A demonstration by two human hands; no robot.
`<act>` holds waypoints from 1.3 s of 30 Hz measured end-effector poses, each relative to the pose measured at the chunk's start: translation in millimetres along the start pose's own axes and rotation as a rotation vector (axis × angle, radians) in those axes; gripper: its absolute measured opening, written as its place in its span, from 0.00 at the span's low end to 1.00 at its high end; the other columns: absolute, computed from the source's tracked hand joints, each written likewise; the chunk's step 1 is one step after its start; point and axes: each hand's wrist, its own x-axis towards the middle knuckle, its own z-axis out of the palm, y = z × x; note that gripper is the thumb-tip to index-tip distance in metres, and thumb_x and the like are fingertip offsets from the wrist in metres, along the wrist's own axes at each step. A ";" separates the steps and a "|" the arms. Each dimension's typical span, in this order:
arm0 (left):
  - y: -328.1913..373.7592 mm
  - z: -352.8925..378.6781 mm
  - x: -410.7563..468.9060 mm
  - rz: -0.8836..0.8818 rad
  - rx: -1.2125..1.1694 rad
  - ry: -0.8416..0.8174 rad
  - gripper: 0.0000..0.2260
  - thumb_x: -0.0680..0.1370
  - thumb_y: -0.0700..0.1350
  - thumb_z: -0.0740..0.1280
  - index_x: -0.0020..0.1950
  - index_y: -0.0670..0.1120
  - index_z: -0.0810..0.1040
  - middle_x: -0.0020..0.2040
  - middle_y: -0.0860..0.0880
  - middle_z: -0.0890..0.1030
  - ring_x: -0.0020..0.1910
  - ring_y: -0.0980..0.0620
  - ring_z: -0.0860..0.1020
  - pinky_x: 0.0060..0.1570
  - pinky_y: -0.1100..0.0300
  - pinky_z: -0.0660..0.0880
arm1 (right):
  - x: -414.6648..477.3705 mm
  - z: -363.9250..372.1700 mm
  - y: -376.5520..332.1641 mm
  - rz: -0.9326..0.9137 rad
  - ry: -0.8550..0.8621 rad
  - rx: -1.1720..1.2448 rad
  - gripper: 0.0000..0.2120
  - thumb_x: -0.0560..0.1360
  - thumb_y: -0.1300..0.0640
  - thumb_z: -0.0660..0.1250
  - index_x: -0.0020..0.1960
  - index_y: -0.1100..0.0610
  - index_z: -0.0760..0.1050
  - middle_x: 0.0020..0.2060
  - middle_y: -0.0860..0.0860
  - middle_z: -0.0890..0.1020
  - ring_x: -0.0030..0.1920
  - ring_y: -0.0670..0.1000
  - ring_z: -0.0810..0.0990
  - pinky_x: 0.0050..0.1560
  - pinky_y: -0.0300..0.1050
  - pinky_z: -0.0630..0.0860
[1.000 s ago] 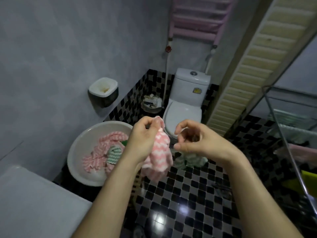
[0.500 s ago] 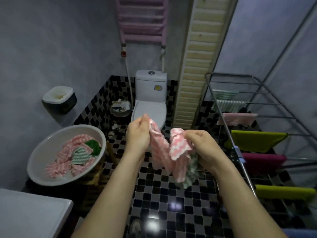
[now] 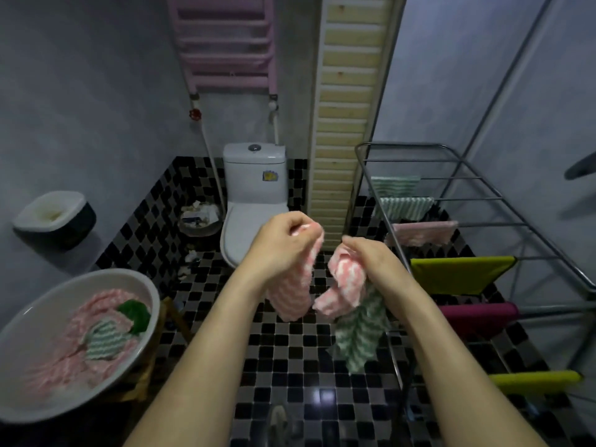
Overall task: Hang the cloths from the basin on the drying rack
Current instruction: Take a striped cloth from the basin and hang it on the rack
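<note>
Both hands hold a pink-and-white striped cloth (image 3: pixel 298 295) in front of me at chest height. My left hand (image 3: pixel 280 243) pinches its upper edge, and my right hand (image 3: pixel 371 262) grips the bunched other end together with a green-and-white striped cloth (image 3: pixel 359 337) that hangs below it. The white basin (image 3: pixel 38 321) sits at the lower left with several pink cloths, a green striped one and a dark green one inside. The metal drying rack (image 3: pixel 477 227) stands to the right with several cloths draped over its bars.
A white toilet (image 3: pixel 253 201) stands straight ahead with a waste basket (image 3: pixel 200 217) to its left. A pink wall radiator (image 3: pixel 225 43) hangs above. A bin (image 3: pixel 54 217) is fixed to the left wall. The floor is black-and-white tile.
The view has swung right from the basin toward the rack. My right hand took hold of the pink cloth's other end, and the hands have drawn slightly apart.
</note>
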 end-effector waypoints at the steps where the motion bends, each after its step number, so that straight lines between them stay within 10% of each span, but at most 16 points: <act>1: 0.2 1.6 12.6 0.006 0.014 -0.038 0.07 0.76 0.51 0.68 0.39 0.54 0.82 0.37 0.57 0.82 0.42 0.57 0.80 0.48 0.55 0.77 | 10.4 -4.4 -3.6 -0.010 -0.038 0.004 0.21 0.79 0.48 0.63 0.40 0.65 0.80 0.31 0.55 0.81 0.34 0.49 0.79 0.38 0.39 0.74; 10: 2.4 9.5 138.7 0.073 -0.076 -0.206 0.10 0.75 0.48 0.72 0.38 0.44 0.85 0.33 0.50 0.83 0.33 0.57 0.78 0.36 0.58 0.74 | 129.9 -29.5 -18.9 -0.121 0.034 -0.380 0.10 0.67 0.51 0.74 0.47 0.43 0.81 0.43 0.44 0.85 0.47 0.42 0.82 0.51 0.47 0.79; 27: 27.5 26.3 338.8 0.165 -0.316 -0.265 0.14 0.79 0.47 0.67 0.33 0.48 0.77 0.28 0.54 0.72 0.29 0.57 0.69 0.32 0.61 0.66 | 286.7 -126.1 -44.1 -0.042 0.013 -0.443 0.09 0.69 0.49 0.76 0.38 0.53 0.81 0.28 0.44 0.82 0.28 0.41 0.79 0.30 0.38 0.75; 30: 37.5 52.9 386.6 0.170 -0.358 -0.265 0.12 0.79 0.46 0.67 0.35 0.48 0.78 0.31 0.52 0.75 0.31 0.55 0.71 0.34 0.60 0.69 | 326.3 -161.1 -35.9 -0.075 0.012 -0.353 0.10 0.70 0.46 0.74 0.47 0.51 0.83 0.39 0.43 0.85 0.39 0.41 0.83 0.41 0.41 0.79; 35: 53.6 101.6 453.4 0.220 -0.304 -0.248 0.10 0.79 0.45 0.66 0.38 0.46 0.79 0.30 0.55 0.76 0.28 0.61 0.73 0.31 0.69 0.70 | 396.3 -223.0 -16.0 -0.022 0.116 -0.406 0.11 0.73 0.55 0.72 0.33 0.54 0.77 0.21 0.42 0.74 0.23 0.40 0.70 0.27 0.36 0.66; 39: 54.9 122.9 497.9 0.251 -0.211 -0.202 0.08 0.78 0.43 0.67 0.40 0.49 0.81 0.32 0.58 0.80 0.32 0.65 0.76 0.35 0.72 0.71 | 436.7 -278.7 -3.0 -0.014 0.332 -0.611 0.07 0.70 0.54 0.71 0.35 0.56 0.79 0.25 0.50 0.75 0.29 0.51 0.75 0.32 0.42 0.69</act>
